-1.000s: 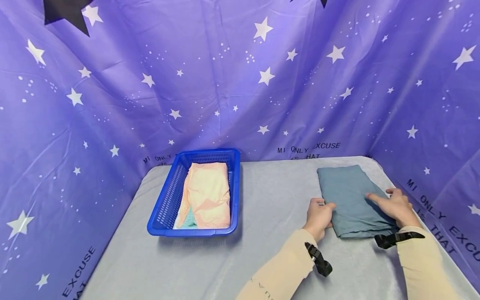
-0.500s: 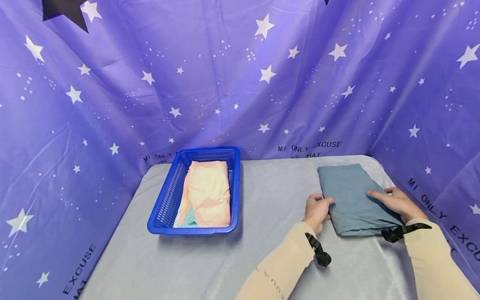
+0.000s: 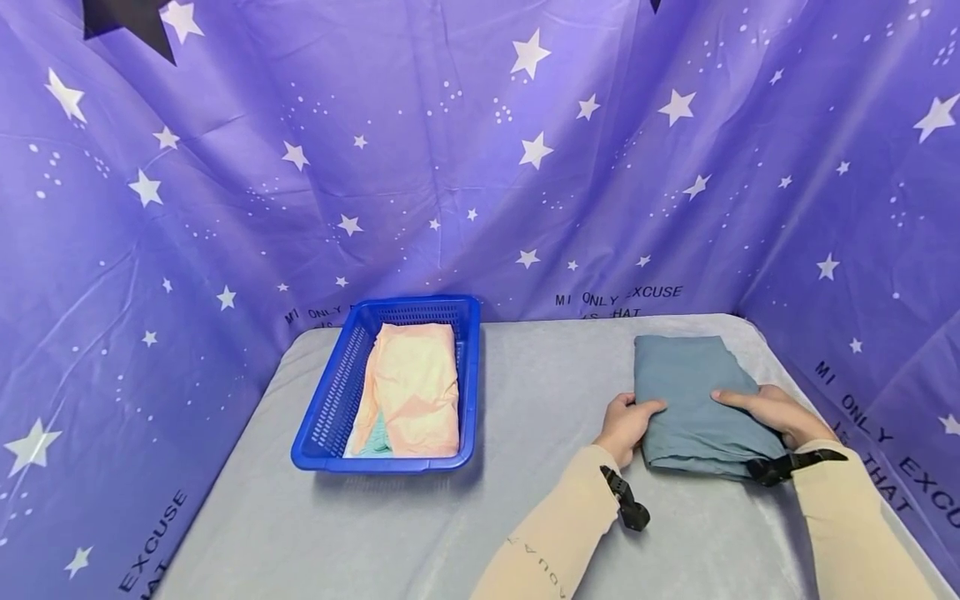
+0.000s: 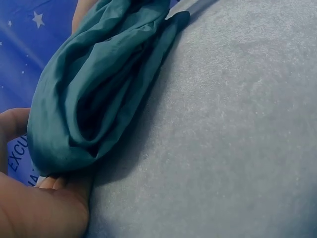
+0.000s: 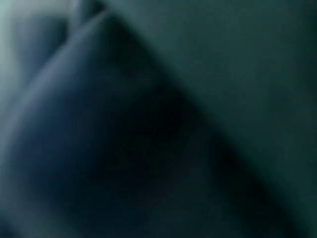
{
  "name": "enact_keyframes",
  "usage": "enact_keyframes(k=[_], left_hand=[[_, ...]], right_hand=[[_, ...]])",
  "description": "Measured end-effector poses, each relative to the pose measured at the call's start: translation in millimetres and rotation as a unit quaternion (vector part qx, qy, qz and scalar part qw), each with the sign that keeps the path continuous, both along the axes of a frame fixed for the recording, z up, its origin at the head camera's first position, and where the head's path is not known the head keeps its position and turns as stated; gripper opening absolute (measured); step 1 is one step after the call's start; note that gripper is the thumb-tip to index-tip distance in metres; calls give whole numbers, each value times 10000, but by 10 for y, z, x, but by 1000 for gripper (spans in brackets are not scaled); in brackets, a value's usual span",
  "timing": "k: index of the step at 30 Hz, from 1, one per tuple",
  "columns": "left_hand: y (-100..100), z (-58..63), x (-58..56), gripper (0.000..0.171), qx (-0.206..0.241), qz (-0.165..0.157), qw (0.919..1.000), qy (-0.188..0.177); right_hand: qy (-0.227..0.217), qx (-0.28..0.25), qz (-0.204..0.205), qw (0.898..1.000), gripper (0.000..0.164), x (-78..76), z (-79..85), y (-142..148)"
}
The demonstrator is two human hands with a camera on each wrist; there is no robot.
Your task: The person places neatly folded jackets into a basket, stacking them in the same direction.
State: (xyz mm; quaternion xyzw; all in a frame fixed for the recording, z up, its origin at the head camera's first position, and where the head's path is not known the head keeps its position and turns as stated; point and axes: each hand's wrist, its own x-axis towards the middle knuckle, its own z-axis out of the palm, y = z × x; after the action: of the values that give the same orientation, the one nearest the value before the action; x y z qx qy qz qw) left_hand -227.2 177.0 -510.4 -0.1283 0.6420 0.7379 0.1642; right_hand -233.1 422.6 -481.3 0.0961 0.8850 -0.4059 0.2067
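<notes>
A folded grey-blue piece of cloth, maybe a garment, is at the right of the table between both hands. My left hand grips its left edge, thumb on top and fingers underneath. On the opposite edge my right hand holds it, thumb over the top; its other fingers are mostly hidden. In the left wrist view the cloth shows its layered, looped folds from the side, with the left hand under its end. Dark, blurred cloth fills most of the right wrist view.
A blue plastic basket stands at the left of the table. Inside it lies a folded peach cloth over a mint-green one. Purple star-patterned curtain encloses the back and sides.
The right hand shifted outward along the right edge, then back inward. Over the last half second both hands and the cloth moved slightly left. The basket stays put.
</notes>
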Motion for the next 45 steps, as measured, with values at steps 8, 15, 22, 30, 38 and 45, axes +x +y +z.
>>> enact_keyframes(k=[8, 15, 22, 30, 38, 45], left_hand=[[-44, -30, 10, 45, -168, -264, 9991, 272], [-41, -104, -1, 44, -79, -268, 9987, 419], [-49, -147, -24, 43, 281, -225, 9979, 544], [-70, -142, -35, 45, 606, -262, 9963, 556], [-118, 37, -72, 52, 499, -252, 9964, 645], [-237, 217, -75, 47, 457, -204, 9964, 684]], right_hand=[[882, -100, 227, 9958, 89, 19, -95, -129], [1221, -494, 384, 9906, 80, 63, -125, -239], [1508, -386, 308, 9873, 79, 115, -91, -327], [1691, -370, 225, 9846, 80, 158, -79, -347], [1800, -599, 5, 9818, 82, 209, -3, -409], [1817, -694, -39, 9809, 82, 241, 97, -503]])
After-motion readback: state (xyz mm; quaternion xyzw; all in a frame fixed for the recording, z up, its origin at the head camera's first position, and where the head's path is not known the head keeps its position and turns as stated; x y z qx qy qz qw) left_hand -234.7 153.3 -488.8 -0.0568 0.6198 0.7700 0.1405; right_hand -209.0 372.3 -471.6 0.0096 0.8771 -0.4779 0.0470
